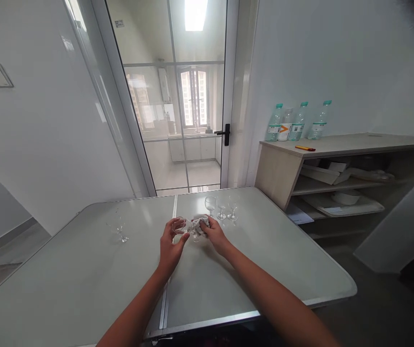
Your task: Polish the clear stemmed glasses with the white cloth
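Note:
My left hand (172, 245) is closed around the bowl of a clear stemmed glass (183, 225), which is tilted on its side with the base toward the right. A crumpled white cloth (200, 225) is bunched in my right hand (212, 232), pressed against the stem and base end of that glass. Just beyond my right hand, a group of several clear stemmed glasses (210, 205) stands upright on the table. Over to the left, another clear stemmed glass (120, 229) stands alone; its rim is hard to make out.
The pale table (250, 260) has a metal seam (165, 301) running through it. At the right stands a wooden shelf unit (279, 168) with plastic bottles (298, 123) and an orange-yellow cutter-like object (305, 148) on top. A glass door (200, 111) with a black handle (226, 135) is behind the table.

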The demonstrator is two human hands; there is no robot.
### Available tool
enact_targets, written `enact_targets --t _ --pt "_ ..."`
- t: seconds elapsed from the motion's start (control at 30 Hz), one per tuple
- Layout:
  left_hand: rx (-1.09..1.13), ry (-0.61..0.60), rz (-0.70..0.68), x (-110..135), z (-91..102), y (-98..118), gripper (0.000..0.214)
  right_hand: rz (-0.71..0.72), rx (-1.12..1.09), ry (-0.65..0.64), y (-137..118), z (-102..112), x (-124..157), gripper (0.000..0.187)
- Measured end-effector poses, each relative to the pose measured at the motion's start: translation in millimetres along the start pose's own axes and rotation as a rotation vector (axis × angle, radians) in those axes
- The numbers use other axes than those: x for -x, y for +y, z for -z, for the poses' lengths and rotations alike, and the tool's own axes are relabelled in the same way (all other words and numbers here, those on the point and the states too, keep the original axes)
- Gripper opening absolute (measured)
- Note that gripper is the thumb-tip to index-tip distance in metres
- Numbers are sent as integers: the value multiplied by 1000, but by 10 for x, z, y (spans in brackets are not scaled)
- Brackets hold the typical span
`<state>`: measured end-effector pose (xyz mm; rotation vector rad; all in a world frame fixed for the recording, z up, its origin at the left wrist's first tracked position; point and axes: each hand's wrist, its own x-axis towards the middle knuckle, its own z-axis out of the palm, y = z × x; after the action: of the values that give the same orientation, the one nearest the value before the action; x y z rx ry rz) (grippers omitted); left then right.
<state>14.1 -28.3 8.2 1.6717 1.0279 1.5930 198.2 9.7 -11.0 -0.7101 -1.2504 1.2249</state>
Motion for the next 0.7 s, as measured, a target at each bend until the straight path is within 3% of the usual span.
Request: enact_targets --t 0.13,0.33,0.4,0.5,0.6,0.7 --pt "-31 77 -83 28 5 40 54 -8 77 126 3 66 -35 31" --pt "63 16 -240 79 -10 57 53 -53 168 281 -1 81 1 28" --pt "96 -22 -238 89 -20 40 55 -159 95 232 -39 42 22 26" --pt "121 -56 -190 92 -35 29 55 -266 -153 58 -123 -30 51 26" --pt "140 -30 -120 71 -39 27 55 -245 -224 -42 -167 -71 70 22" --pt "156 6 -31 29 -32 13 57 -186 -104 -26 -115 -56 65 29"
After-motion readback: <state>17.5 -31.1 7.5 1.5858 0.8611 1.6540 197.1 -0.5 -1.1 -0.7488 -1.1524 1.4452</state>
